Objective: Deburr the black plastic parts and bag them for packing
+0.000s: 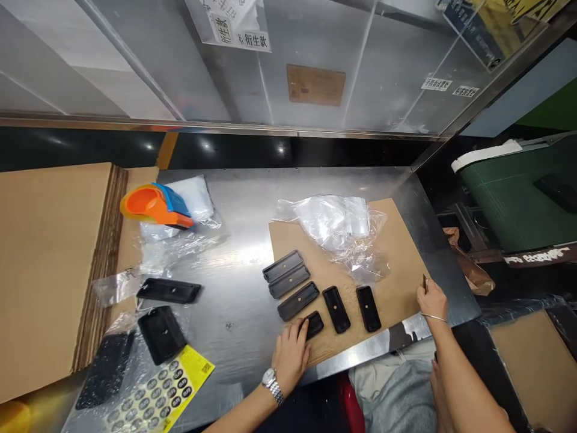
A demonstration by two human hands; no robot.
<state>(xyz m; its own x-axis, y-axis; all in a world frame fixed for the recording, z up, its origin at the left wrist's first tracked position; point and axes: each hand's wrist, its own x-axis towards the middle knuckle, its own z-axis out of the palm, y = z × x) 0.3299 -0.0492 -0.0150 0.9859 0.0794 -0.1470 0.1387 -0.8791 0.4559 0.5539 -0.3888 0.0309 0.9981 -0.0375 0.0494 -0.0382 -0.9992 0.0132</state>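
My left hand (291, 353), with a metal watch at the wrist, has its fingers on a small black tray (314, 325) at the cardboard's near left edge. My right hand (433, 300) is closed round a small thin dark object (424, 284) over the cardboard's right edge. Two upright black trays (336, 309) (368, 308) lie between my hands. Three more slanted trays (298, 300) (289, 281) (282, 266) sit in a row up and left of my left hand, partly on the brown cardboard sheet (401, 240).
Clear plastic bags (333, 222) lie on the cardboard's far side. At left are stacked cardboard (49, 264), an orange scoop (151, 203), black trays (162, 334) and a yellow sticker sheet (193, 370). A metal frame with clear panels (297, 131) spans the back; a green bin (518, 192) stands right.
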